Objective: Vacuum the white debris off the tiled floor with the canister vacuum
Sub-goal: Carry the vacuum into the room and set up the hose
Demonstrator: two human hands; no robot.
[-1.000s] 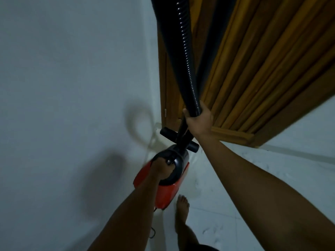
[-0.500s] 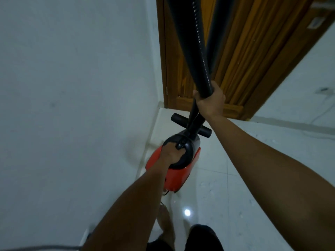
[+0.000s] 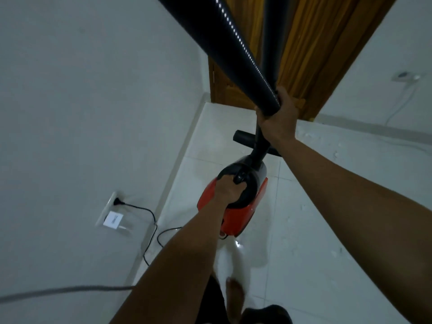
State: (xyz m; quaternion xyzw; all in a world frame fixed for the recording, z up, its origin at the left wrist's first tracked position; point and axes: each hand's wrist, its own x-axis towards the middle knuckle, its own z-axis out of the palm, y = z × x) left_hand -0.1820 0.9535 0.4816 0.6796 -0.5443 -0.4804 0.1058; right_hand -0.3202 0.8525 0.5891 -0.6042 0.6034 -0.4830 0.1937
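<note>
A red and black canister vacuum [image 3: 247, 211] hangs above the white tiled floor [image 3: 304, 242], carried by its black top handle in my left hand [image 3: 229, 190]. My right hand [image 3: 278, 118] grips the black ribbed hose [image 3: 236, 40] and the rigid tube [image 3: 259, 146] together near the hose's end. The black floor nozzle [image 3: 243, 139] shows just beyond the canister. Small white debris [image 3: 336, 154] is scattered over the tiles, mostly to the right near the far wall.
A white wall runs along the left with a socket [image 3: 112, 202] and a plugged-in black cord [image 3: 149, 220] trailing to the vacuum. A wooden door [image 3: 304, 54] stands ahead. Another socket and white cable [image 3: 406, 78] are on the right wall. My bare foot [image 3: 235, 298] is below.
The view has swung back from the door and wall towards the floor. The vacuum stays held in both hands and sits further right in view; the wall socket and cord have come into sight.
</note>
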